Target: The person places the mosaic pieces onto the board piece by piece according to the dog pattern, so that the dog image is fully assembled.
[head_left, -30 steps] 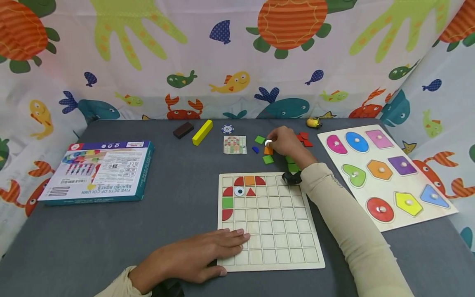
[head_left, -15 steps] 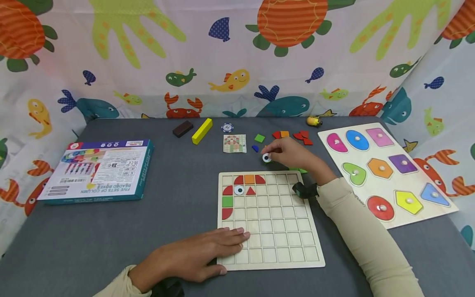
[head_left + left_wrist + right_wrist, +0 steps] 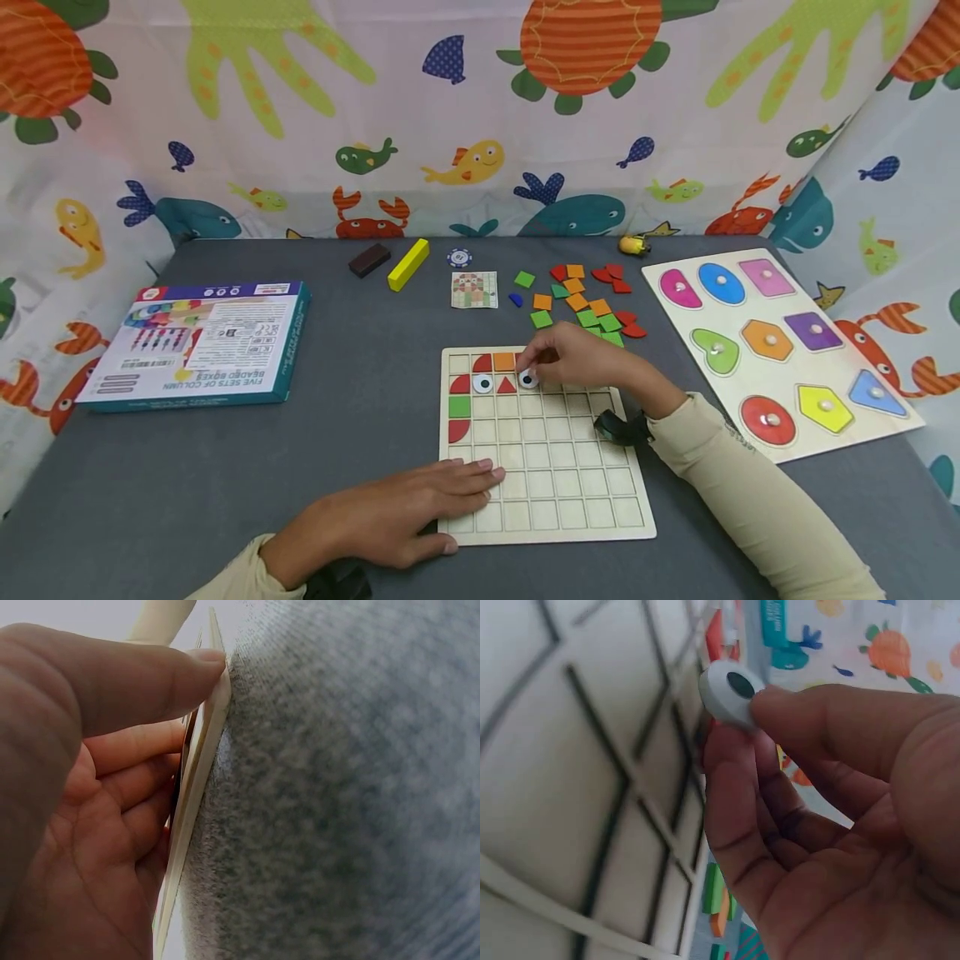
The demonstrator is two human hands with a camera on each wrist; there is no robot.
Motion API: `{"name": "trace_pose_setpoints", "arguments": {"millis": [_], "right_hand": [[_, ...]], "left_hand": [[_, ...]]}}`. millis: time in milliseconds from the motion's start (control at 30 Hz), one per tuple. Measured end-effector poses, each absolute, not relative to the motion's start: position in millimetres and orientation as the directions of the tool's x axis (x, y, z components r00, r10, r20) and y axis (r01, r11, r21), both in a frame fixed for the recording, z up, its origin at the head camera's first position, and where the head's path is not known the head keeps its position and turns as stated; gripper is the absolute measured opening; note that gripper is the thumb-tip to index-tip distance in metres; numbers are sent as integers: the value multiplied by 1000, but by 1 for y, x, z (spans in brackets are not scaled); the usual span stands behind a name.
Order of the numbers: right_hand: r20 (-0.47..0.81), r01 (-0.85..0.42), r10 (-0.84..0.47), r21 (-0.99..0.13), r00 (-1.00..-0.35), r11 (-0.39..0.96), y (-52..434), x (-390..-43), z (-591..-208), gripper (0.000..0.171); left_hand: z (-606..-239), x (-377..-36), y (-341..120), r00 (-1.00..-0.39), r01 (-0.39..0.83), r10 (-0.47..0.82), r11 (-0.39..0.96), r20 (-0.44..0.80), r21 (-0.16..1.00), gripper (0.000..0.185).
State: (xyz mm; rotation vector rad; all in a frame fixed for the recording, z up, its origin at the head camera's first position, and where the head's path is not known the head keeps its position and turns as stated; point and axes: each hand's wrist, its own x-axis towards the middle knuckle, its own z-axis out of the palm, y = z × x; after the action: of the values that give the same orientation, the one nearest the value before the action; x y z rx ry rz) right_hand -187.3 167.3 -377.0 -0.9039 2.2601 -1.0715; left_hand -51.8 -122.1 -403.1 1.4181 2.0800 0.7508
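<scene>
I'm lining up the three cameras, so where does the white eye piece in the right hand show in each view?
Head: eye piece mid-frame, at the grid board's second row.
Left wrist: not in it; only the board's edge.
Right wrist: eye piece upper centre, pinched at the fingertips.
Shared landmark: the board.

Left hand (image 3: 390, 521) lay flat, fingers straight and together, thumb tucked alongside, forearm in a cream sleeve, right hand (image 3: 581, 358) reached forward, fingertips (image 3: 780, 712) curled in a pinch, arm extended.
</scene>
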Motion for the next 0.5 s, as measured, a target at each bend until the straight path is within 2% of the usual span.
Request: {"name": "trace_pose_setpoints", "arguments": {"millis": [167, 300, 400, 500], "right_hand": [[-114, -424, -711, -734, -694, 531, 164, -182, -382, 11], [-105, -475, -716, -681, -690, 557, 162, -181, -381, 11], [-120, -455, -699, -680, -705, 575, 164, -183, -381, 11], [-129, -407, -646, -681, -752, 609, 173, -188, -379, 13]], "left_hand": [[-403, -51, -122, -325, 653, 939, 309, -112, 691, 63], [-403, -51, -122, -328, 656, 937, 315, -117, 686, 63], [-402, -51, -123, -326, 656, 938, 315, -119, 686, 63], [-402, -51, -122, -324, 655, 938, 314, -119, 687, 63]]}}
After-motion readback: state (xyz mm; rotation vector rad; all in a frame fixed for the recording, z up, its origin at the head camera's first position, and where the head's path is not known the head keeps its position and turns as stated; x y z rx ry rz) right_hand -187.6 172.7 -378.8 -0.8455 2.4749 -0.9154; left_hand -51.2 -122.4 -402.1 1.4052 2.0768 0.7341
